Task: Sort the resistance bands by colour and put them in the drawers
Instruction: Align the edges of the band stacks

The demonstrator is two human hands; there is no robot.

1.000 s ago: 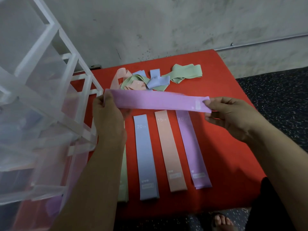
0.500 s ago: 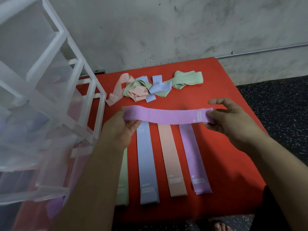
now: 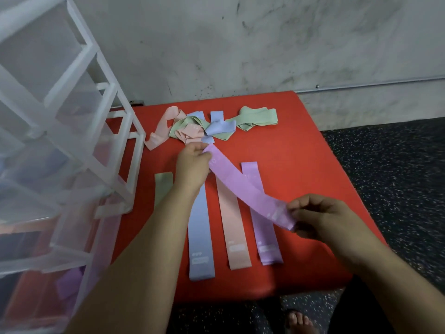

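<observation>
Gym (speckled rubber floor [image 3: 397, 169], red mat [image 3: 303, 150])

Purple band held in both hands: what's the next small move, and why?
Probably lower the held purple band onto the flat purple band, rightmost in the row. The left hand and right hand pinch its ends, and it slants above that strip. The green band, blue band and pink band lie beside it, one colour per place.
</observation>
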